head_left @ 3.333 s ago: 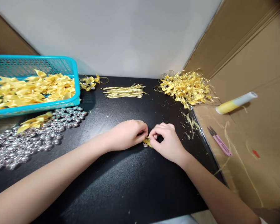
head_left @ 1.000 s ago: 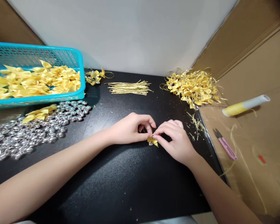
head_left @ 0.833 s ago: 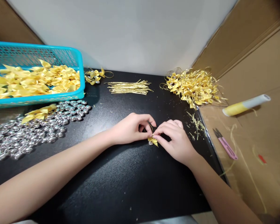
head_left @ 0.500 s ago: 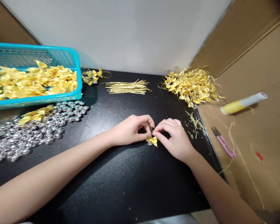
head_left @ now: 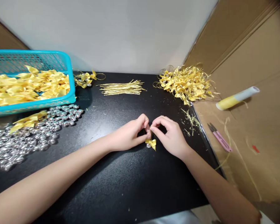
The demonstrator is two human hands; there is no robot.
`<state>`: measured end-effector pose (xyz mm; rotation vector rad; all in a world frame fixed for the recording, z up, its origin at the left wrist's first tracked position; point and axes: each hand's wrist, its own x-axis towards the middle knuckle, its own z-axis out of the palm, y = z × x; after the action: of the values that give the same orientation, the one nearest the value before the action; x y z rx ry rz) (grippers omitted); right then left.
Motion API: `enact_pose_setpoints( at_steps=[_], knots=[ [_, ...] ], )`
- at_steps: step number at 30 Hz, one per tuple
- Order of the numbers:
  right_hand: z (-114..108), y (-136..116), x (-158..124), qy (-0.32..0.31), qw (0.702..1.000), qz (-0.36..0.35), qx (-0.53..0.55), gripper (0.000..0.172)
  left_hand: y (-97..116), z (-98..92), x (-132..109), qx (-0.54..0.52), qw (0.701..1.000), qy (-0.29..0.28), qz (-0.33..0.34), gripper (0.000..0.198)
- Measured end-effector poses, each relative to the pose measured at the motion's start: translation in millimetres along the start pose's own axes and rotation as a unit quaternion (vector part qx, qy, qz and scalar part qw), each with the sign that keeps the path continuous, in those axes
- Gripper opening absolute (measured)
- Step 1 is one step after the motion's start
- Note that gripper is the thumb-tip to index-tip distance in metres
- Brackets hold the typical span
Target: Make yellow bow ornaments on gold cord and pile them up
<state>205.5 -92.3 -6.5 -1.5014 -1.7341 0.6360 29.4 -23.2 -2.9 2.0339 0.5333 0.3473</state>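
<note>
My left hand (head_left: 133, 132) and my right hand (head_left: 170, 133) meet over the middle of the black table (head_left: 121, 174). Both pinch a thin gold cord (head_left: 151, 134), mostly hidden by the fingertips. From the cord hangs a yellow ribbon bow (head_left: 151, 143), just below my fingers. A small silver bell or bead (head_left: 148, 145) sits at the bow's left side; I cannot tell which it is. Left thumb and forefinger are closed at the cord, and the right thumb and forefinger press together close beside them.
A turquoise basket (head_left: 71, 84) of yellow bows stands left, with silver beads (head_left: 42, 140) before it. Cut gold cords (head_left: 122, 87) lie at the back. Looped bows (head_left: 186, 82) are heaped back right. Pink thread snips (head_left: 220, 138) and a tube (head_left: 238, 98) lie on cardboard at right.
The fingers have shifted upward along the cord, and the bow hangs slightly further below them. My left forefinger is more bent. The whole view has shifted a little.
</note>
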Motion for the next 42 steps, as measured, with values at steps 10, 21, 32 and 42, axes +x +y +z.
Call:
enact_pose_setpoints(
  at_steps=[10,21,32,42],
  knots=[
    [2.4,2.7,-0.5,0.001,1.000,0.016,0.021,0.015,-1.8,6.5,0.2,0.016,1.000,-0.014,-0.005,0.020],
    [6.0,4.8,1.6,0.022,0.997,0.030,0.071,0.016,0.7,11.9,0.9,-0.060,0.998,-0.021,0.005,0.023],
    [-3.5,8.5,0.9,0.001,0.996,0.024,0.083,0.015,-4.8,8.0,0.7,-0.081,0.996,0.032,-0.035,0.020],
    [-8.3,9.4,-0.2,0.006,1.000,0.014,0.028,0.012,-4.3,9.2,2.6,-0.090,0.994,0.051,-0.036,0.023]
  ],
)
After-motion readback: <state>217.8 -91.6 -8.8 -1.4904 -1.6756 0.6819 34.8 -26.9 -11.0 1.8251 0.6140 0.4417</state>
